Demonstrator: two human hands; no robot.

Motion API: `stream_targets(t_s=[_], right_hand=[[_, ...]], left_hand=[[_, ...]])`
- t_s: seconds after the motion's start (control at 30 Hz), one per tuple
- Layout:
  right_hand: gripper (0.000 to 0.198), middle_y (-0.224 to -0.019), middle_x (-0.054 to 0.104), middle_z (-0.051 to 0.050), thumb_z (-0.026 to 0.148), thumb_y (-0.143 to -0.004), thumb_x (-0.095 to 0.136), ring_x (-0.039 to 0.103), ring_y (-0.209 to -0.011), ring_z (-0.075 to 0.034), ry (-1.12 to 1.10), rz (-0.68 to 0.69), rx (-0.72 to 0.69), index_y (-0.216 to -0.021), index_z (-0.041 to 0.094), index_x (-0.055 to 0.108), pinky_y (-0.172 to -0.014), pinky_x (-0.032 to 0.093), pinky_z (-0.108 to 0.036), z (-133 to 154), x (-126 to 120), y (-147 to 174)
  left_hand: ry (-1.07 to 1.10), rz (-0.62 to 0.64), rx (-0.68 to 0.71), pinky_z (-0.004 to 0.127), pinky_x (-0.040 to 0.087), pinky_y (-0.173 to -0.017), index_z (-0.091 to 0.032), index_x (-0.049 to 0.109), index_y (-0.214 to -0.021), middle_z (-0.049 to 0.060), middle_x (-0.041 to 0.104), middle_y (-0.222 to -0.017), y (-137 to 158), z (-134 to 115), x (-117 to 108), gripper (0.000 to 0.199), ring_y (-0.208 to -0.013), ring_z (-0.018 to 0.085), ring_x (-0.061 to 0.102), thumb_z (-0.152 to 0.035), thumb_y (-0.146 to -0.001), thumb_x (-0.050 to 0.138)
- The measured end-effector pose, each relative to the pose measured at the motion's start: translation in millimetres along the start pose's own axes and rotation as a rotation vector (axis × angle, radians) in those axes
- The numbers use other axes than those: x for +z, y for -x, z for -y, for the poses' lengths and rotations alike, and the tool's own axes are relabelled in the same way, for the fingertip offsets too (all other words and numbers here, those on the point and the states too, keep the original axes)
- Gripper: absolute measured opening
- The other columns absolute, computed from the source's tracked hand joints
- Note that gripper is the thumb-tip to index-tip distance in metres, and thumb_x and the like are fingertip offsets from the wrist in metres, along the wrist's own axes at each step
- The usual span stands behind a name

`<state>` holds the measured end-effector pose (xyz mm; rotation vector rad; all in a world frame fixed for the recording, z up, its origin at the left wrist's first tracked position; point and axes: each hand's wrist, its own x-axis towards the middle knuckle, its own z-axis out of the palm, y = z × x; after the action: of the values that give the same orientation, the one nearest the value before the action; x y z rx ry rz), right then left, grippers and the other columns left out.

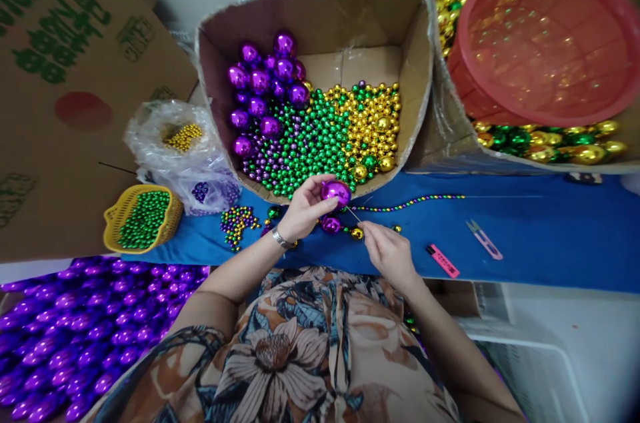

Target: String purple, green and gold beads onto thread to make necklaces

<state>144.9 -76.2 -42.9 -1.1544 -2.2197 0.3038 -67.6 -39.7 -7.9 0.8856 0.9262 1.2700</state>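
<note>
My left hand [306, 208] is closed on a large shiny purple bead [336, 192], just past the near edge of the cardboard box. Between its fingertips, my right hand [387, 248] pinches a thin needle [353, 213] that points at the purple bead. Just below lies another purple bead [331, 224], in a row with a gold bead [357, 234] and small green ones. A strand of small beads [415, 202] in purple, green and gold stretches right across the blue cloth, with a bare thread or wire at its end.
The cardboard box [315, 16] holds purple, green and gold beads. A red basin [465, 76] sits on beads in the right box. Pink thread snips [485, 240] and a pink cutter or lighter [443, 260] lie on the blue cloth [550, 230]. A yellow basket [176, 220] of green beads stands left.
</note>
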Motion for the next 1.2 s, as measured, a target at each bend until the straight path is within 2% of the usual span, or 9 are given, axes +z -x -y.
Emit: stream_targets(t_s=[0.2, 0.33, 0.5, 0.57, 0.7, 0.8, 0.87, 1.0, 1.2], right_hand=[[0.021, -0.089, 0.074, -0.005, 0.015, -0.095, 0.048, 0.069, -0.08, -0.015, 0.092, 0.017, -0.029, -0.11, 0.016, 0.063, -0.076, 0.05, -0.025, -3.1, 2.9, 3.8], [0.021, -0.087, 0.073, -0.005, 0.014, -0.095, 0.048, 0.068, -0.079, -0.014, 0.098, 0.021, -0.038, -0.109, 0.016, 0.063, -0.075, 0.048, -0.025, -2.2, 5.1, 2.7], [0.018, -0.079, 0.07, -0.004, 0.015, -0.095, 0.048, 0.064, -0.072, -0.014, 0.095, -0.003, -0.038, -0.103, 0.016, 0.063, -0.071, 0.045, -0.025, -1.3, 3.6, 0.9], [0.017, -0.074, 0.067, -0.003, 0.016, -0.096, 0.046, 0.062, -0.068, -0.014, 0.095, -0.012, -0.017, -0.098, 0.016, 0.063, -0.069, 0.043, -0.025, -2.7, 0.6, 1.6], [0.018, -0.072, 0.066, -0.002, 0.017, -0.096, 0.045, 0.06, -0.066, -0.014, 0.095, -0.027, 0.007, -0.098, 0.017, 0.063, -0.068, 0.042, -0.024, -6.5, -3.8, 4.5], [0.019, -0.074, 0.067, -0.003, 0.018, -0.097, 0.044, 0.061, -0.068, -0.014, 0.088, -0.024, 0.013, -0.098, 0.018, 0.062, -0.068, 0.042, -0.024, -7.5, -1.8, 5.8], [0.02, -0.074, 0.067, -0.003, 0.018, -0.097, 0.042, 0.061, -0.069, -0.014, 0.079, -0.012, 0.016, -0.097, 0.018, 0.062, -0.069, 0.043, -0.025, -6.8, 1.0, 5.8], [0.02, -0.072, 0.066, -0.002, 0.018, -0.097, 0.042, 0.061, -0.067, -0.014, 0.071, 0.007, -0.001, -0.096, 0.018, 0.063, -0.068, 0.043, -0.025, -2.6, 5.4, 3.9], [0.017, -0.071, 0.066, -0.002, 0.015, -0.095, 0.046, 0.06, -0.067, -0.013, 0.071, 0.007, -0.031, -0.094, 0.017, 0.062, -0.068, 0.042, -0.023, 5.5, 5.0, 0.6]], left_hand=[[0.02, -0.005, -0.047, 0.027, 0.052, -0.082, -0.02, 0.062, -0.115, 0.007, 0.067, -0.106, 3.1, 0.8, -3.6, 0.046, -0.093, 0.014, 0.064, -0.03, -0.074, 0.081], [-0.071, -0.008, 0.036, 0.029, 0.051, -0.089, -0.02, 0.061, -0.116, 0.007, 0.067, -0.109, 6.3, 9.3, -3.4, 0.051, -0.097, 0.015, 0.064, -0.026, -0.07, 0.083], [-0.244, 0.194, 0.096, 0.035, 0.053, -0.09, -0.022, 0.055, -0.127, 0.012, 0.061, -0.126, 11.3, 12.3, -5.9, 0.057, -0.109, 0.021, 0.063, -0.036, -0.077, 0.077], [-0.425, 0.203, 0.167, 0.035, 0.055, -0.087, -0.022, 0.053, -0.13, 0.014, 0.058, -0.131, 10.4, 4.7, -16.5, 0.054, -0.111, 0.022, 0.062, -0.04, -0.082, 0.071], [-1.071, -0.032, 0.35, 0.038, 0.05, -0.089, -0.02, 0.064, -0.114, 0.01, 0.068, -0.108, 3.6, -18.2, -53.9, 0.03, -0.099, 0.021, 0.062, -0.037, -0.09, 0.059], [-1.456, -0.061, 0.289, 0.042, 0.045, -0.09, -0.017, 0.066, -0.11, 0.013, 0.068, -0.105, -0.4, -26.8, -78.9, 0.028, -0.101, 0.028, 0.057, -0.034, -0.089, 0.057], [-1.542, -0.047, 0.221, 0.042, 0.044, -0.087, -0.017, 0.068, -0.105, 0.014, 0.068, -0.099, -1.3, -26.3, -87.0, 0.025, -0.098, 0.029, 0.056, -0.03, -0.088, 0.056], [-1.315, -0.148, 0.234, 0.036, 0.045, -0.083, -0.02, 0.071, -0.095, 0.01, 0.069, -0.092, -3.1, -23.0, -80.1, 0.018, -0.091, 0.024, 0.058, -0.03, -0.086, 0.059], [-0.231, -0.089, -0.077, 0.025, 0.052, -0.067, -0.018, 0.07, -0.1, 0.004, 0.071, -0.088, -10.1, -26.1, -42.6, 0.03, -0.077, 0.014, 0.066, -0.04, -0.079, 0.073]])
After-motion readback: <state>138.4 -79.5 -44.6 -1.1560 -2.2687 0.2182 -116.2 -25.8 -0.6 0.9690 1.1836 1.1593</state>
